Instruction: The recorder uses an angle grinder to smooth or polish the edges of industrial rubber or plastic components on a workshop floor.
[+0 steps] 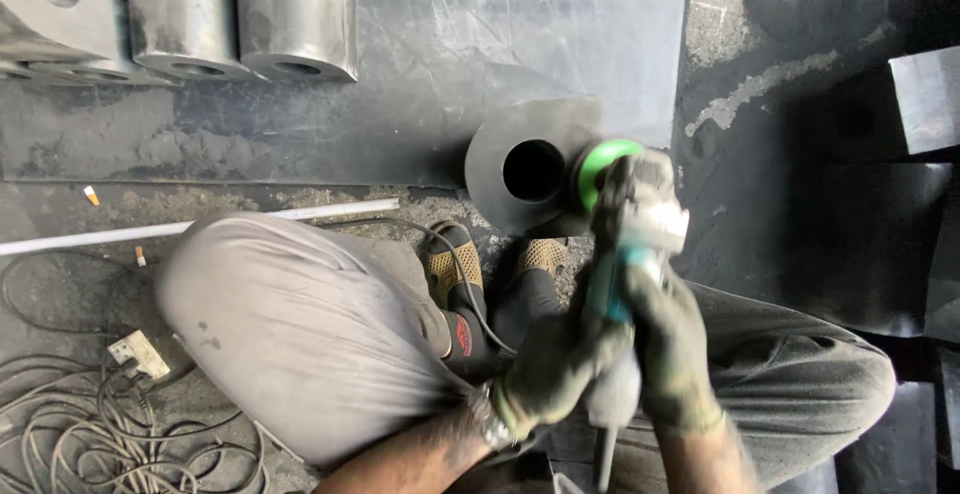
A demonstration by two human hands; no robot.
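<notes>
Gloves cover both hands: left hand (550, 374) and right hand (668, 349) clamp the angle grinder (632, 254), its green disc (603, 162) touching the dark metal sleeve (520, 169) just beyond the sandalled feet (455, 269). Kickback could throw the disc toward toes or the trailing cord (470, 284).

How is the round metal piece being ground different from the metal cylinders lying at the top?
The flanged piece has a wide flat collar around its hole; the cylinders are plain tubes. The flanged piece sits alone at the person's shoes, with the grinder's green disc at its rim; the cylinders lie side by side, untouched. Both are dark grey metal with a round hole in the end.
</notes>
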